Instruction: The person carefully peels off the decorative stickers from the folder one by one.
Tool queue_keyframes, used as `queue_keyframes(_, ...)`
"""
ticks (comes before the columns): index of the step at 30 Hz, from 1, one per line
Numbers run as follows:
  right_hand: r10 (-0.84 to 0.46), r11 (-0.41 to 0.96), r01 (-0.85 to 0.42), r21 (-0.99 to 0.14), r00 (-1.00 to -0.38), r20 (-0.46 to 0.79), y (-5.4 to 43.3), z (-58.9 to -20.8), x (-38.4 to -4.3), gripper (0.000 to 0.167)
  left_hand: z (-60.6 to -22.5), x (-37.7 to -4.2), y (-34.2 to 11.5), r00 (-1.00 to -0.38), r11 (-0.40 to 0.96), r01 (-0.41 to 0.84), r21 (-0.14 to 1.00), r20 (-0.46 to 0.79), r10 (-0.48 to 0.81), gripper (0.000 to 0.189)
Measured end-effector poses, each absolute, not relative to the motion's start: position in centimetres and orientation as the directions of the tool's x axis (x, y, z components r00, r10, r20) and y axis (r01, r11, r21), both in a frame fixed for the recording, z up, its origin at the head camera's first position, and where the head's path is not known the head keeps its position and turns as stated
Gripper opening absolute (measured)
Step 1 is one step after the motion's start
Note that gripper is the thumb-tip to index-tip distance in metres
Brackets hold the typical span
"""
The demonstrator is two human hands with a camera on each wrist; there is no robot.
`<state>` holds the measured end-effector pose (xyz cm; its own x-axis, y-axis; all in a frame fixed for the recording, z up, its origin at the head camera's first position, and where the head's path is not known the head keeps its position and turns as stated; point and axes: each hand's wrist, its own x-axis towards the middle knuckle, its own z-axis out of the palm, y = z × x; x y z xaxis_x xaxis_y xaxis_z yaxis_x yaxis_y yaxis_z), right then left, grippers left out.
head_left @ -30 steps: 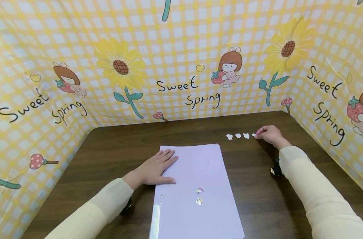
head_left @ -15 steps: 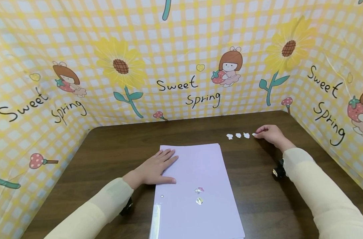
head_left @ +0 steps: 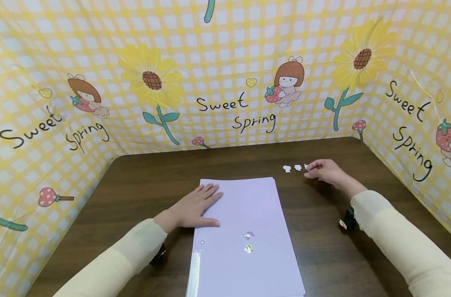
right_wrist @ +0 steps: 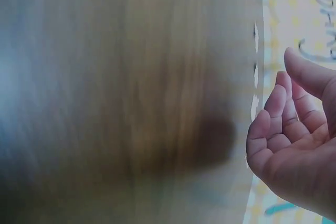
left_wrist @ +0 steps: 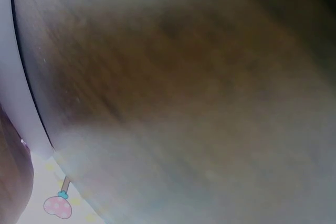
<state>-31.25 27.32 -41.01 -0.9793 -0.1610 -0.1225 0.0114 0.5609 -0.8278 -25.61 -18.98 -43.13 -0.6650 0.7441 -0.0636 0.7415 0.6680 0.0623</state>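
Observation:
In the head view, a lilac file folder (head_left: 244,206) lies flat, with two small shiny stickers (head_left: 249,248) on its cover. My left hand (head_left: 195,208) rests with fingers spread on the folder's upper left part. At the back right, small white cut-out pieces (head_left: 286,168) form a row on the table. Above the right end of that row is my right hand (head_left: 327,172), partly covering the third piece. Its thumb (right_wrist: 304,72) stands apart from the loosely bent fingers (right_wrist: 274,100) in the right wrist view, and nothing shows between them.
The dark wooden table (head_left: 154,173) is enclosed by a yellow checked cloth (head_left: 218,62) at the back and sides. Black wrist cameras (head_left: 348,218) sit under both cuffs. The left wrist view is mostly blurred table, with the folder's edge (left_wrist: 26,72) at left.
My right hand has left the rightmost white piece, shifting slightly left and toward me, its thumb and fingers parting. The rightmost piece is now out of sight in the head view. My left hand stays put.

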Motion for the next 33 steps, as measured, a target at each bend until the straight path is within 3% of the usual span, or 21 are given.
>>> queue_keyframes(8, -0.27, 0.503, -0.008, -0.864, -0.951, -0.148, 23.5, -40.4, -29.7, 0.037, -42.9, -25.5, -19.0, -0.662, 0.665, 0.744, 0.061, -0.065, 0.746, 0.097)
queue_keyframes(18, -0.413, 0.412, -0.093, -0.907, -0.906, -0.094, 18.5, -40.2, -27.4, 0.028, -42.7, -25.4, -18.9, -0.662, 0.665, 0.744, 0.064, -0.066, 0.747, 0.096)
queue_keyframes(33, -0.528, 0.342, -0.151, -0.928, -0.847, -0.057, 13.0, -40.9, -23.2, 0.029, -42.9, -25.4, -18.9, -0.658, 0.66, 0.748, 0.069, -0.057, 0.751, 0.097)
